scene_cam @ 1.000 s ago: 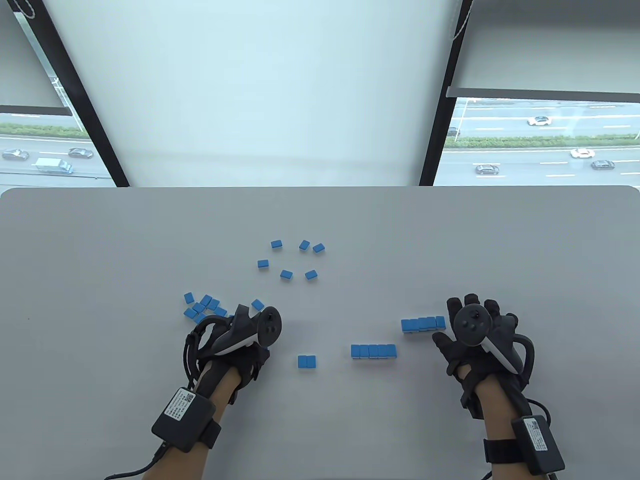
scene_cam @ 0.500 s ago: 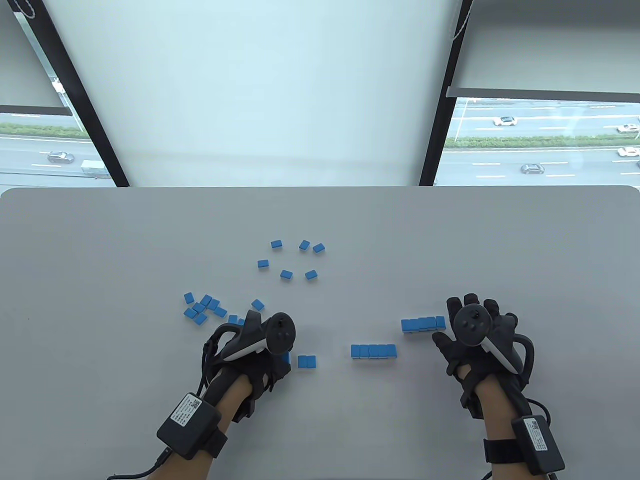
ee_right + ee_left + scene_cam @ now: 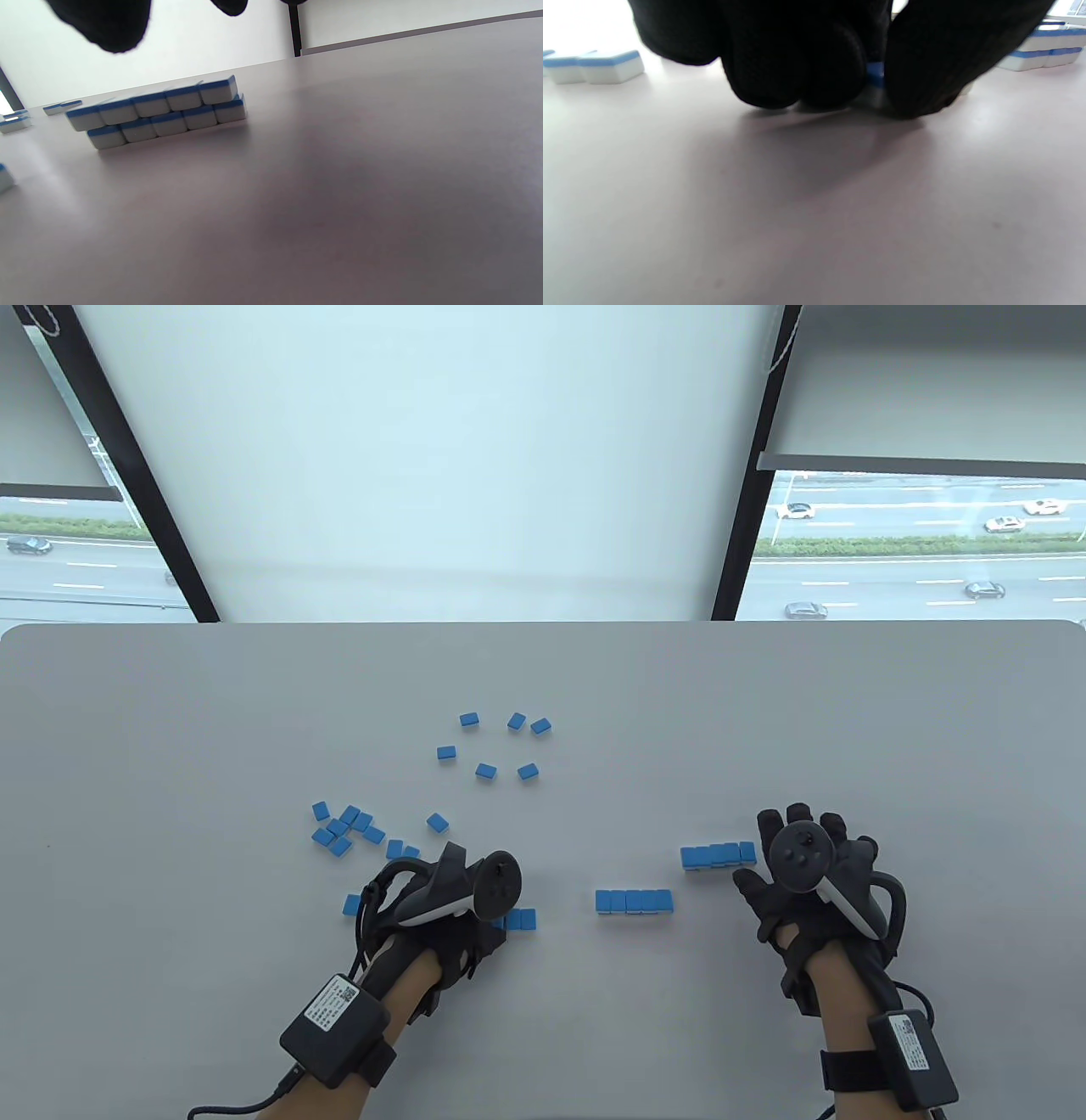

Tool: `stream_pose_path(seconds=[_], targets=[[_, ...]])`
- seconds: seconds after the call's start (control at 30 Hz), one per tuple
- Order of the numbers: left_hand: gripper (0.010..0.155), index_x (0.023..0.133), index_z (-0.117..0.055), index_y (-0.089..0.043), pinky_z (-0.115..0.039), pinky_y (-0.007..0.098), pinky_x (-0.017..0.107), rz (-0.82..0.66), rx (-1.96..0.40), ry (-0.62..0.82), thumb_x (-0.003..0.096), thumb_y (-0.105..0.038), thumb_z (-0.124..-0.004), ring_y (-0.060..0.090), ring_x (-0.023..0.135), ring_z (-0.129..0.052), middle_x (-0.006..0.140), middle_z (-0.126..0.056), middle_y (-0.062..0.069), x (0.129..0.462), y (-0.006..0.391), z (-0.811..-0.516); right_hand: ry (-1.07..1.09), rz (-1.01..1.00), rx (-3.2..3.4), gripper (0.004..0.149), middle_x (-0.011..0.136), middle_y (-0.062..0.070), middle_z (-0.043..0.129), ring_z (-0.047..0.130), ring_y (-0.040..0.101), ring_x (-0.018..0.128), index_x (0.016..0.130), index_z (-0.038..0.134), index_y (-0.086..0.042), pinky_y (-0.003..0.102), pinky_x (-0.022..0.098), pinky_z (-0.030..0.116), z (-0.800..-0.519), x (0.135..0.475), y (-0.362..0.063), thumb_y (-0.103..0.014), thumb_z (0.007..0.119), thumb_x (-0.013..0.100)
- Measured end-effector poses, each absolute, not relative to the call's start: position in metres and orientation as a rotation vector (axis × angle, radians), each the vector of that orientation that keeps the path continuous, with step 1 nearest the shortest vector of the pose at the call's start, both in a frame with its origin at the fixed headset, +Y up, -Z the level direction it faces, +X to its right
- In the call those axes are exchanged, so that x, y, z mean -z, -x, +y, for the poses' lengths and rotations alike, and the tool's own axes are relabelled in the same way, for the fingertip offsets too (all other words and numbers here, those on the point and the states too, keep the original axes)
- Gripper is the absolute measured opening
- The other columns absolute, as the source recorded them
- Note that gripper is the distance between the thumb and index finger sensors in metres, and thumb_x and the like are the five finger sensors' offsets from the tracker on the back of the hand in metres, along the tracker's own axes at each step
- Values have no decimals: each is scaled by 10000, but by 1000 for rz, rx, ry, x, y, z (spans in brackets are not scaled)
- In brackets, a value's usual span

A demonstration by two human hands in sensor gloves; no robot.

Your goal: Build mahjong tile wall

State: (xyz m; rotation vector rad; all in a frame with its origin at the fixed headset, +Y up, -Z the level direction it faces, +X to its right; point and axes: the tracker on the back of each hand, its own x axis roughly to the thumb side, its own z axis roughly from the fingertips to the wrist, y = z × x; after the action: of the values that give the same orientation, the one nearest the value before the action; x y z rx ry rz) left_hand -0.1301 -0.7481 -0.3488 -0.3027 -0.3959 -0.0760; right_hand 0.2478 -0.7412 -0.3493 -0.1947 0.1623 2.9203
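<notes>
Two hands: the left hand point(image 3: 462, 899) sat low and left of centre in the table view, the right hand point(image 3: 806, 865) low and right.
Left hand state: in the left wrist view its fingers point(image 3: 793, 63) and thumb pinched a single blue-backed tile point(image 3: 876, 78) down at the table point(image 3: 170, 729).
Right hand state: fingers spread and relaxed, holding nothing, resting just right of the stacked row point(image 3: 718, 854).
Key relation: the held tile lay directly left of the short pair point(image 3: 521, 919), touching or nearly so; I could not tell which.
Long axis: the pair, the middle row point(image 3: 634, 901) and the stacked row each ran left to right across the frame, so my guess is the held tile should join end-on from the left.
Nearer hand: the left hand was at the pair; the right was well apart from it.
Stacked row: in the right wrist view it point(image 3: 161, 112) stood two layers high, the top layer shifted slightly leftward.
Loose tiles: a cluster point(image 3: 344, 829) lay up and left of the left hand, a scattered ring point(image 3: 496, 746) above centre.
Progress judged: early, three separate segments not yet joined.
</notes>
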Motion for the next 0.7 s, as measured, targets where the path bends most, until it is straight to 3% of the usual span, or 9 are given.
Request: stream_pose_path(seconds=[0.37, 0.7], targets=[[667, 967, -696, -289, -744, 527, 612, -407, 78, 300, 377, -541, -880, 192, 675, -924, 794, -894, -81, 349, 130, -747, 196, 163, -2927, 790, 1137, 12, 213, 162, 421, 1004, 1054, 338, -336, 654, 643, 112, -741, 349, -247, -614, 692, 404], [651, 971, -711, -294, -728, 539, 629, -305, -53, 71, 390, -549, -854, 216, 711, -917, 846, -888, -56, 349, 180, -687, 195, 153, -2920, 791, 1137, 12, 212, 161, 420, 1005, 1054, 337, -336, 654, 643, 112, -740, 350, -248, -614, 691, 404]])
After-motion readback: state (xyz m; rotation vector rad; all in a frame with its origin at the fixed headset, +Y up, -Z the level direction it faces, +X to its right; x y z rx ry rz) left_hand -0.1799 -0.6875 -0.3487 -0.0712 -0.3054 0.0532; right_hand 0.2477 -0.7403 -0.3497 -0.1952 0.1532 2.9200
